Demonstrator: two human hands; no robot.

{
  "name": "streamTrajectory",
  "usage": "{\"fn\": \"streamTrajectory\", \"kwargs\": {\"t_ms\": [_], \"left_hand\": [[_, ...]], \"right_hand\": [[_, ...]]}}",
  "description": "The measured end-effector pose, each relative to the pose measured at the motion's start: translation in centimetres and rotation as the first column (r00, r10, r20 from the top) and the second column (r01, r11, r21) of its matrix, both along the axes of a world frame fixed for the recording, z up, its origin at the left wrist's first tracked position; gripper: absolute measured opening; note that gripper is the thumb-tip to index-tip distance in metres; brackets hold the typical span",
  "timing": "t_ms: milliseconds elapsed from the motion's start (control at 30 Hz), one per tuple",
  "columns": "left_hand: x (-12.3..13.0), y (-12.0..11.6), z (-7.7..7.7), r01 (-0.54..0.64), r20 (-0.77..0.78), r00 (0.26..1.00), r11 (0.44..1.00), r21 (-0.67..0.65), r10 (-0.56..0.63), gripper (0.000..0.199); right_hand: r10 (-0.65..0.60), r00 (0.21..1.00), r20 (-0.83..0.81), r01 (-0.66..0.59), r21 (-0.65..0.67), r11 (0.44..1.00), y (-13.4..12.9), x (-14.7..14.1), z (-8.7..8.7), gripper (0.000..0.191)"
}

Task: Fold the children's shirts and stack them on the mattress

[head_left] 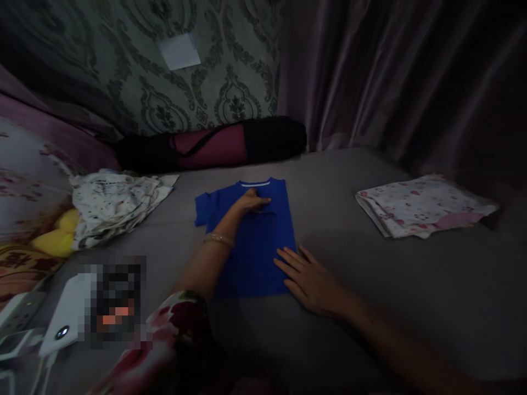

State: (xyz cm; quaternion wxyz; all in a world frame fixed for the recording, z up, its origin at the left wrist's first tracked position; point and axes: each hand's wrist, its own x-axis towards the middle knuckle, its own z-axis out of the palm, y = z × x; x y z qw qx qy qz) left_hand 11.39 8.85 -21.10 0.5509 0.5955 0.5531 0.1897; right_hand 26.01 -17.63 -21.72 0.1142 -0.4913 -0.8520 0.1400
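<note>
A blue short-sleeved shirt (259, 247) lies on the grey bed surface, its collar away from me. Its left sleeve sticks out, while the right side forms a straight edge with no sleeve showing. My left hand (252, 202) is on the upper chest just below the collar, fingers curled together; whether cloth is pinched in them is hidden. Spread fingers of my right hand (308, 280) rest flat on the shirt's lower right edge, with the palm on the bed.
Folded patterned cloths lie at the left (119, 200) and right (424, 206). A black and maroon long bag (214, 145) lines the wall. A white device (68, 312) with cables and a yellow item (57, 236) are at left.
</note>
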Motion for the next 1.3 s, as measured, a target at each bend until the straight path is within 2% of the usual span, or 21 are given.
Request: {"fn": "streamTrajectory", "kwargs": {"t_ms": [133,200,267,367,433,500,600,700,833,867,967,1033,1167,1300], "left_hand": [[-0.5,-0.8,-0.4,0.12,-0.012,0.993,0.98,0.158,-0.119,0.089],[-0.6,-1.0,-0.7,0.181,-0.054,0.984,0.955,0.235,-0.173,0.087],[-0.6,-1.2,-0.8,0.237,-0.179,0.966,0.915,0.326,-0.186,0.075],[-0.3,-2.4,-0.7,0.263,-0.369,0.926,0.836,0.482,-0.078,0.049],[-0.2,-3.9,-0.3,0.24,-0.421,0.906,0.773,0.587,0.039,0.039],[-0.4,-6.1,0.5,0.261,-0.453,0.887,0.707,0.657,0.093,0.035],[-1.1,-10.5,1.7,0.42,-0.545,0.838,0.648,0.635,-0.01,0.028],[-2.1,-15.6,1.9,0.539,-0.603,0.79,0.598,0.594,-0.114,0.027],[-2.4,-20.8,0.0,0.638,-0.606,0.758,0.466,0.613,-0.24,0.032],[-2.3,-21.7,-0.7,0.632,-0.595,0.766,0.463,0.622,-0.246,0.034],[-1.7,-23.0,-2.6,0.595,-0.57,0.793,0.477,0.647,-0.217,0.039],[-1.4,-23.2,-3.4,0.585,-0.567,0.799,0.475,0.658,-0.199,0.043],[-1.6,-22.9,-4.0,0.606,-0.579,0.787,0.439,0.663,-0.213,0.051],[-1.9,-22.8,-4.2,0.616,-0.582,0.783,0.396,0.681,-0.217,0.053]], "right_hand": [[0.034,0.999,0.003,-0.034,-0.06,0.998,-0.2,0.0,0.4,0.052],[0.034,0.999,0.0,-0.033,-0.069,0.997,0.1,0.0,1.0,0.051],[0.008,1.0,0.003,-0.007,-0.06,0.998,0.9,-0.2,1.7,0.047],[-0.114,0.993,0.022,0.113,0.06,0.992,3.4,-0.8,2.1,0.044],[-0.211,0.976,0.048,0.201,0.161,0.966,5.3,-1.3,1.4,0.049],[-0.261,0.961,0.088,0.243,0.178,0.954,6.7,-1.5,0.3,0.057],[-0.248,0.961,0.119,0.237,0.095,0.967,8.5,-0.8,-0.8,0.057],[-0.272,0.961,0.046,0.272,0.023,0.962,11.1,0.9,-0.1,0.045],[-0.437,0.897,-0.057,0.437,-0.019,0.899,16.8,2.2,2.1,0.035],[-0.476,0.878,-0.051,0.475,-0.035,0.879,18.2,1.9,2.5,0.034],[-0.526,0.85,-0.027,0.524,-0.062,0.85,21.5,-0.5,2.7,0.033],[-0.55,0.835,-0.005,0.549,-0.049,0.834,22.8,-2.9,2.4,0.034],[-0.645,0.758,0.098,0.649,-0.012,0.761,23.6,-6.5,1.2,0.042],[-0.626,0.769,0.127,0.629,0.023,0.777,23.5,-6.4,0.6,0.033]]}}
